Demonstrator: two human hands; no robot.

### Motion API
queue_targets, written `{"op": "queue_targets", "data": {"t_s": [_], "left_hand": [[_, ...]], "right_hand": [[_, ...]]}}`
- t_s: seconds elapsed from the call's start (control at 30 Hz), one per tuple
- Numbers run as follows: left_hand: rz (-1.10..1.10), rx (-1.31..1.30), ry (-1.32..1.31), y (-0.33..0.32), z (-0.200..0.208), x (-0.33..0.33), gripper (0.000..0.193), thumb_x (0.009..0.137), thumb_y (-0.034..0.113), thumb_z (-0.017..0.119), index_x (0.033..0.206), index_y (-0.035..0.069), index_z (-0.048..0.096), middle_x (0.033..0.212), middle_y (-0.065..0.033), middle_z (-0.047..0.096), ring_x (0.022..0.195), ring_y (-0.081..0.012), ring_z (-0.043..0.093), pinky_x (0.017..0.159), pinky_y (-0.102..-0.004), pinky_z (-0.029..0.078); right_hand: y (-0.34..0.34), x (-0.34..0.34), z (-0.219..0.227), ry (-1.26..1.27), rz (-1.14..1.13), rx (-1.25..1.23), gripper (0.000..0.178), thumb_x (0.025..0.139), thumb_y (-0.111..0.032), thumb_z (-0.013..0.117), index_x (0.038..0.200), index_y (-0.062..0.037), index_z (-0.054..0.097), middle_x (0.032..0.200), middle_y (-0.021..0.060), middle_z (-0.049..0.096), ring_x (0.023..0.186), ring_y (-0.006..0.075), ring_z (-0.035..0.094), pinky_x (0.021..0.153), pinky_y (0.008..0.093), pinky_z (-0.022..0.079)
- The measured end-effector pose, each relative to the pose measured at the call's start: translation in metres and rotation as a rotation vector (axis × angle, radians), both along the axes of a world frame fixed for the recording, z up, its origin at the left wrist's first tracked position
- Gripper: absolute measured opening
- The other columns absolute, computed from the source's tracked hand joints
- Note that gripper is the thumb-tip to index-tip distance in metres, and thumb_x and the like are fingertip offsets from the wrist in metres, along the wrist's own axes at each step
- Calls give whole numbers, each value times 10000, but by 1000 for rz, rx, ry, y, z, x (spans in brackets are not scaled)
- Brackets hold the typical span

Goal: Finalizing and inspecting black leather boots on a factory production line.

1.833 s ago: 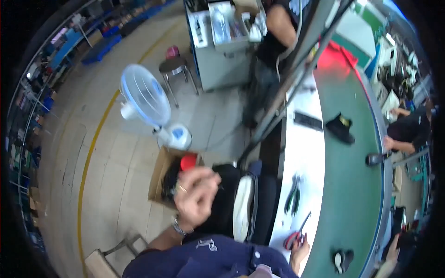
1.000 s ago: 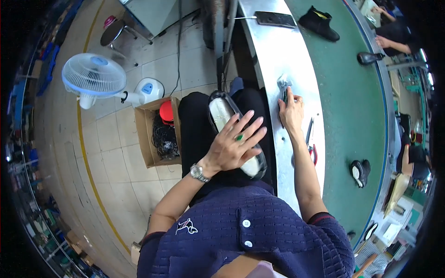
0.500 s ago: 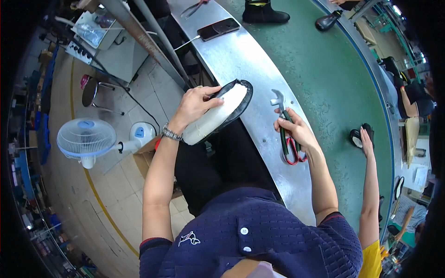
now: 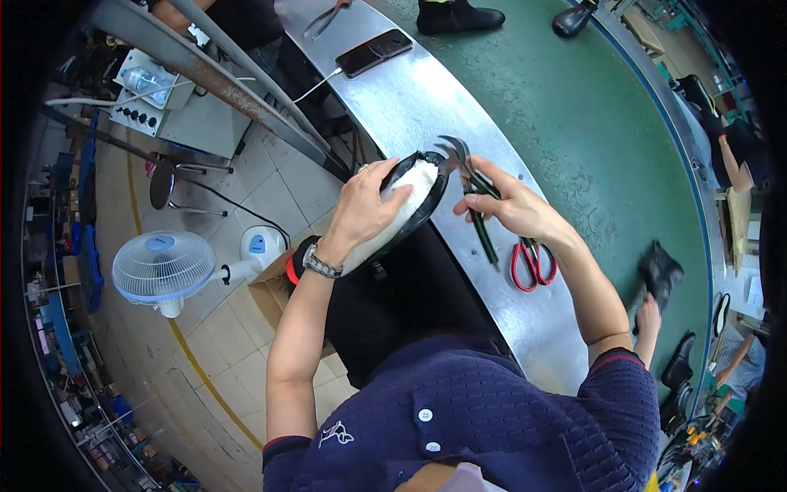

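My left hand point(image 4: 366, 207) grips a black shoe upper mounted on a white last point(image 4: 410, 197), held sole side up at the edge of a steel workbench point(image 4: 426, 107). My right hand point(image 4: 510, 205) holds dark metal pincers point(image 4: 467, 172), their jaws at the toe end of the shoe. Red-handled scissors point(image 4: 531, 261) lie on the bench just beside my right wrist.
A black phone point(image 4: 374, 52) on a white cable and another pair of pliers point(image 4: 321, 18) lie further up the bench. A green conveyor point(image 4: 590, 139) carries black shoes point(image 4: 456, 15). Another person's hand holds a black shoe point(image 4: 658, 275). A blue-and-white fan point(image 4: 164, 267) stands on the floor.
My right hand has left the red scissors on the bench and now holds the pincers at the shoe's toe. My left hand has kept the shoe and brought it closer to the bench.
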State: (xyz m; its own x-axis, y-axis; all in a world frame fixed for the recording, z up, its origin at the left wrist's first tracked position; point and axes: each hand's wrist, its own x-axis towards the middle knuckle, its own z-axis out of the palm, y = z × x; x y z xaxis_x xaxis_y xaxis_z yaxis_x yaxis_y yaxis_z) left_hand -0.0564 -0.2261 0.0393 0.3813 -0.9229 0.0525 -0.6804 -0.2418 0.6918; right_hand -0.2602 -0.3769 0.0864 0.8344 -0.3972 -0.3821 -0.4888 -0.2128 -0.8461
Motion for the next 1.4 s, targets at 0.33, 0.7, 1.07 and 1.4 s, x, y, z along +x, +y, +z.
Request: {"op": "queue_targets", "data": {"t_s": [0.33,0.7,1.07,1.4], "left_hand": [[-133,170,-72,-24,-2,-26,1082,562,311,837,1423,-54,293,1343,-225,458,1194,-386,481,979,-459,419],[-123,5,-208,-18,-16,-40,947,602,298,814,1398,-3,398,1309,-176,479,1135,-355,499,948,-462,414],[-188,-58,-393,-14,-22,-48,825,646,322,788,1348,6,491,1318,-218,500,1111,-423,523,929,-477,451],[-175,-89,-547,-11,-25,-53,729,674,315,776,1257,-53,539,1342,-245,493,1157,-435,501,939,-491,435]], "right_hand": [[2,-2,-8,-3,-177,923,614,988,-127,494,1502,-16,176,1084,205,662,1034,267,655,910,347,518],[-9,-1,4,184,-49,526,569,984,-173,507,1458,-27,228,783,57,560,671,137,588,591,302,519],[-19,4,25,374,273,-8,524,955,-143,502,1417,-6,296,700,145,634,658,259,669,628,399,518],[-11,8,32,180,4,-183,577,946,-105,547,1474,-75,316,718,84,622,611,150,628,626,315,515]]}}
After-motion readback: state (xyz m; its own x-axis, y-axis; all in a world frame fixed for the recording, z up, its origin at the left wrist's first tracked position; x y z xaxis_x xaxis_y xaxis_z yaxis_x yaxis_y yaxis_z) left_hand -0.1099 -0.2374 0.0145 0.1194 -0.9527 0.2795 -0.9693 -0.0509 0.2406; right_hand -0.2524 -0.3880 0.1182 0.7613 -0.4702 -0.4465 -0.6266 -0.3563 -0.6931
